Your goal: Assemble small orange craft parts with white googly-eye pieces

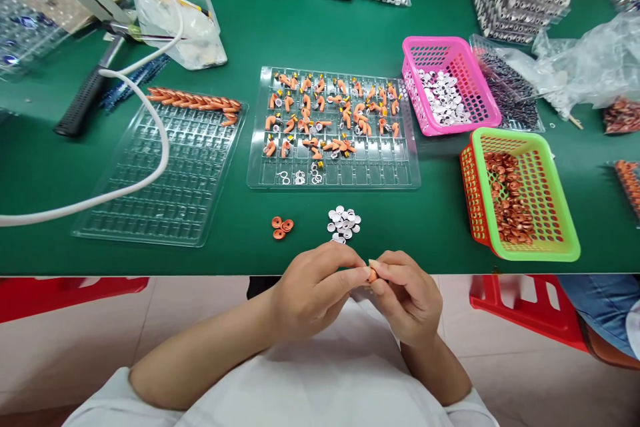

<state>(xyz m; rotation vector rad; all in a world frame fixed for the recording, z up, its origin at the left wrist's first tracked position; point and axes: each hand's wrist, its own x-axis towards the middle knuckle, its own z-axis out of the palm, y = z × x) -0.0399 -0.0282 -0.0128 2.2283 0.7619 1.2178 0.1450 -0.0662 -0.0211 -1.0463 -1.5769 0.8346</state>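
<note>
Risk 1: the orange part point(372, 273) is tiny and pinched only at your fingertips, at the table point(250, 33) edge, over your lap. If the pinch slips, it prob. drops to your lap or the floor, not onto the felt.

Risk 2: the white discs point(344, 223) and orange rings point(281, 227) lie loose just ahead of your hands, near the edge. A forward knuckle sweep could scatter them or push them off.

Risk 3: the white cable point(150, 113) runs over the left tray point(165, 173), well off to your left; snagging it could shift that tray.

Hands: your left hand point(313, 290) and right hand point(407, 297) meet fingertip to fingertip, both pinching the part between them. Can't tell which hand carries more of the grip, or whether a disc is already fitted; fingers hide most of it.

Position: part sits between the two hands, touching both. Mid tray point(333, 127) with more orange parts lies further ahead. Green basket point(525, 250) ahead-right of your right hand, pink basket point(450, 47) beyond it.
</note>
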